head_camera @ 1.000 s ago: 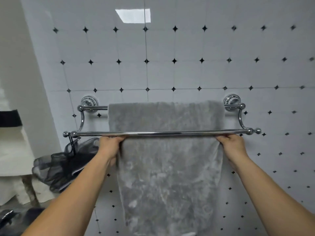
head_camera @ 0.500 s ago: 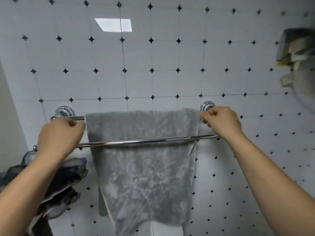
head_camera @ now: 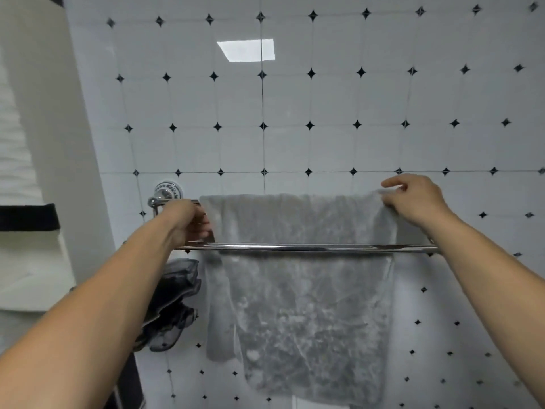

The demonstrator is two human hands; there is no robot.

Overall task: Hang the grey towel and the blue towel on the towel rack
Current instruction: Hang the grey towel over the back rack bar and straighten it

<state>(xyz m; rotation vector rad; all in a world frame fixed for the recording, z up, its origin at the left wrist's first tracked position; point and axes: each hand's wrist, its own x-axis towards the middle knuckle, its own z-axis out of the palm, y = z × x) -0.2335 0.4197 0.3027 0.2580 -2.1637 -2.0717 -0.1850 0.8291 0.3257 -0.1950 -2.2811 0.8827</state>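
- The left hand (head_camera: 188, 221) is curled at the grey towel's (head_camera: 298, 287) left edge, fingers closed on the cloth just below the rear bar; how firmly it pinches is hard to tell, since the fingertips are partly hidden.
- The right hand (head_camera: 415, 202) sits on the towel's top right corner — thumb and forefinger pinch the fold there, the other fingers bent loosely over it.
- The grey towel is draped over the rear bar of the towel rack (head_camera: 309, 247), its top fold running level from left to right; its long axis hangs straight down behind the front bar, the bottom edge slightly uneven.
- The front bar crosses in front of the towel, horizontal and bare.
- A dark mesh cloth (head_camera: 174, 302) hangs bunched below the rack's left end, just beside the towel.
- Behind is the white tiled wall (head_camera: 324, 113) with small black diamonds.
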